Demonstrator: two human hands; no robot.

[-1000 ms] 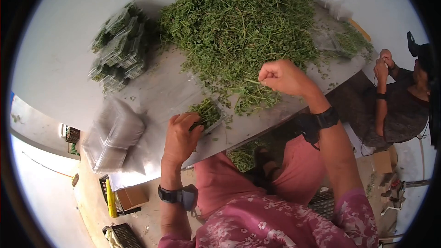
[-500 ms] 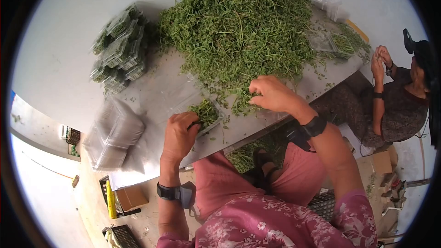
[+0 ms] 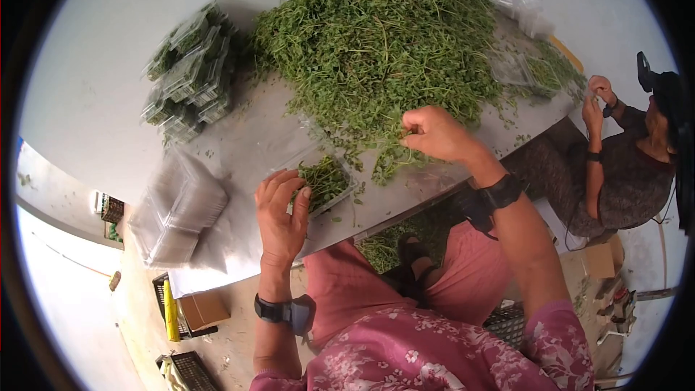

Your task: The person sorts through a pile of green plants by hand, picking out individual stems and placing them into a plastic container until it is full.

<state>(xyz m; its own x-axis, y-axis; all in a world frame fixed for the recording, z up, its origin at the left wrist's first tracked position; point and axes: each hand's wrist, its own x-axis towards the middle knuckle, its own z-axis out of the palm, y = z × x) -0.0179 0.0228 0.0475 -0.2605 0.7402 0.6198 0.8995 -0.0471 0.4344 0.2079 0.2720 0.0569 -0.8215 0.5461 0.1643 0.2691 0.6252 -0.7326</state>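
Greens (image 3: 384,51) heaped on the worktop (image 3: 262,107) at twelve o'clock; clear tub (image 3: 340,198) of them at eleven. My left hand (image 3: 279,211) rests half-open at the tub's eight-o'clock side. My right hand (image 3: 436,135) curls at the heap's five-o'clock edge — grip on a sprig, cannot tell. Judged light, soft, easily bruised — best taken by the stems.
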